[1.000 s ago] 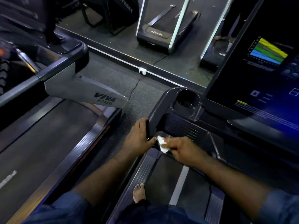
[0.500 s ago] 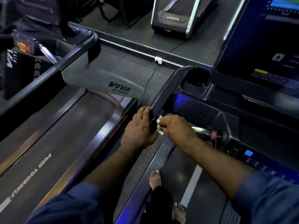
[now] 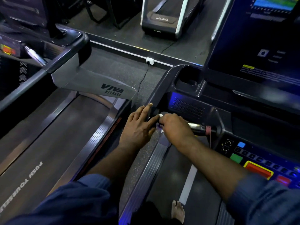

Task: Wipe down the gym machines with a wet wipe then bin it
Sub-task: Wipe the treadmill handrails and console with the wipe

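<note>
While the right hand (image 3: 176, 127) clenches the small white wet wipe (image 3: 161, 115) against the inner face of the dark moulded plastic treadmill handrail (image 3: 159, 90), the left hand (image 3: 139, 127) rests straight-fingered on its outer face. Risk: a loose grip could drop the wipe (mostly hidden) below the handrail.

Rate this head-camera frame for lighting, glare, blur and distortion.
Head view: dim overall, with blue glow on the speaker grille; the screen upper right is smeared by blur, its text unreadable; a highlight glints on the chrome grip beside the right hand, which holds the wet wipe; the wide-angle lens bows the neighbouring treadmill's rail at left; the left hand is fairly sharp.
</note>
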Motion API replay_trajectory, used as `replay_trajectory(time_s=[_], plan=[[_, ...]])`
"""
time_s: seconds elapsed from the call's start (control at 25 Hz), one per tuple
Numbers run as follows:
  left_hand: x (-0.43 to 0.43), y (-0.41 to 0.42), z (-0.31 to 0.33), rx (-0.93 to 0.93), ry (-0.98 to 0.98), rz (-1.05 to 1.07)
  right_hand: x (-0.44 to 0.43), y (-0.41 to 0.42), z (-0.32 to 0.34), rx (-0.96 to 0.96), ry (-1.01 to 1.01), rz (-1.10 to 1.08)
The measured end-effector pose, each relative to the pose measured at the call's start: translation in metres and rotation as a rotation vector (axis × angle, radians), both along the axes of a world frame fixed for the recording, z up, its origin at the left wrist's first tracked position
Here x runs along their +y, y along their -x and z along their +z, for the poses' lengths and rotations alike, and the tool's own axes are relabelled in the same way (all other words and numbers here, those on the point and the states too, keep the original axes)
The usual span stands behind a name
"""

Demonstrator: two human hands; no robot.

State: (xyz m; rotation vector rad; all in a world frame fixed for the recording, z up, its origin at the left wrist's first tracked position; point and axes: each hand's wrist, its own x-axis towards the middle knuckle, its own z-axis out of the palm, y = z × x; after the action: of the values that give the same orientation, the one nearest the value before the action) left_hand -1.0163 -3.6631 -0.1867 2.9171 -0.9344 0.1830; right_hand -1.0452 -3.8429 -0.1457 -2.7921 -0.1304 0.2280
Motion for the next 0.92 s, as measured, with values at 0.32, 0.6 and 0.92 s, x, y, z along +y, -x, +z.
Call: replay_trajectory(time_s=[0.32, 0.6, 0.92], plan=[[0.002, -0.003, 0.006, 0.113, 0.000, -0.112, -0.090, 0.070, 0.010, -0.090, 0.164, -0.210], [0.004, -0.007, -0.003, 0.100, 0.052, -0.105, -0.009, 0.041, -0.053, -0.430, 0.131, -0.058], [0.004, -0.006, 0.004, 0.121, 0.040, -0.121, -0.069, 0.060, -0.001, -0.190, 0.176, -0.324]])
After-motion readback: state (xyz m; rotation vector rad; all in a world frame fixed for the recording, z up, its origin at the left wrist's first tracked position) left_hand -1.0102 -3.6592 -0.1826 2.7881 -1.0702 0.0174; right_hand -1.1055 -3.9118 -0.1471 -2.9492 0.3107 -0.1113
